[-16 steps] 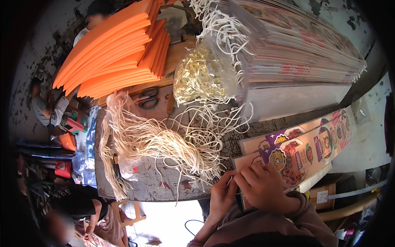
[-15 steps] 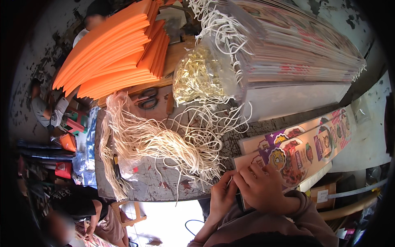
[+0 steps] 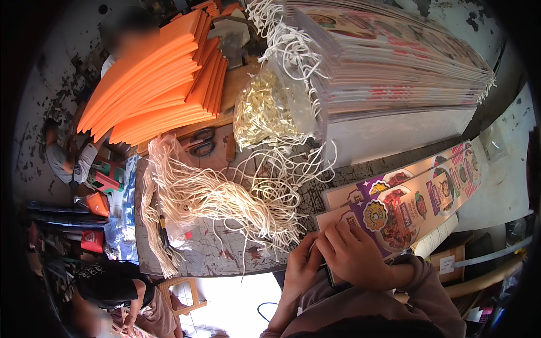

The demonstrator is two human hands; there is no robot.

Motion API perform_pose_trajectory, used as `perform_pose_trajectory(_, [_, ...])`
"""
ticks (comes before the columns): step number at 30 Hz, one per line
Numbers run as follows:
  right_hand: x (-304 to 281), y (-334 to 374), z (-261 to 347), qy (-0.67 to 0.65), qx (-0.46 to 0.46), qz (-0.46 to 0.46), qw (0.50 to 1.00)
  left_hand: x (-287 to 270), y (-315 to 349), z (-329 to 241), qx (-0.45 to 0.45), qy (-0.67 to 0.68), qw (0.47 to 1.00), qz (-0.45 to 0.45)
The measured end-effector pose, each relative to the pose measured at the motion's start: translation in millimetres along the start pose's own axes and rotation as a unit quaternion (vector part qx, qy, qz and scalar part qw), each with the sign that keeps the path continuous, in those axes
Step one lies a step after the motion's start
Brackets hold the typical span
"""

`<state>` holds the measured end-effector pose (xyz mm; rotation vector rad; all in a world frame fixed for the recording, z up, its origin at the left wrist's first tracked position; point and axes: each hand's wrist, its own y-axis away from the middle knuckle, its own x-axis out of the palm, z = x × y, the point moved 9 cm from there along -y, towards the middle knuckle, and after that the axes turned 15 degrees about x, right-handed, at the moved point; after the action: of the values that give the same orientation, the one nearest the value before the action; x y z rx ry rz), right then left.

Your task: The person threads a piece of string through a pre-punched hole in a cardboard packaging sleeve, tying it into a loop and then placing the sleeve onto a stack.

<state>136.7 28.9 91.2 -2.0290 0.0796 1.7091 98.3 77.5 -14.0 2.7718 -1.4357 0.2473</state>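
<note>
My left hand (image 3: 301,267) is closed in a pinch at the near left end of a long printed sheet (image 3: 406,219) with food pictures. What sits between its fingertips is hidden. Bent over the same end of the sheet is my right hand (image 3: 355,256), its fingers pressed together and touching my left fingers. A second printed sheet (image 3: 344,195) lies partly under the first. To the left, a bundle of cream cords (image 3: 225,197) spreads over the worn table (image 3: 211,262). Behind the cords stands a clear plastic bag of small gold-coloured metal pieces (image 3: 265,107).
A tall stack of printed sheets with white cords (image 3: 394,84) fills the back right. Folded orange bags (image 3: 152,84) are piled at the back left, near black-handled scissors (image 3: 202,142). A cutter knife (image 3: 163,231) lies by the cords. Other people sit at the left.
The view has shifted slightly. My hands stay together at the sheet's end, and the right fingers lie a little lower over it. A person behind the orange bags shows more.
</note>
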Motion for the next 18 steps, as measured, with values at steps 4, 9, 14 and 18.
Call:
perform_pose_trajectory(4, [-0.3, -0.7, -1.6, -0.012, -0.011, 0.015, 1.0, -2.4, 0.2, 2.8, 0.008, -0.005, 1.0, 0.003])
perform_pose_trajectory(9, [1.0, -1.5, 3.9, -0.001, -0.04, 0.009, 0.999, -1.1, 0.0, -2.1, -0.007, -0.002, 1.0, 0.007])
perform_pose_trajectory(14, [0.3, -4.6, 3.6, 0.035, -0.009, 0.003, 0.999, -2.0, 0.7, 2.3, -0.014, 0.039, 0.999, -0.023])
perform_pose_trajectory(18, [0.0, -6.0, 1.3, 0.043, 0.0, 0.03, 0.999, -0.6, 0.1, -0.1, -0.005, 0.026, 0.999, -0.026])
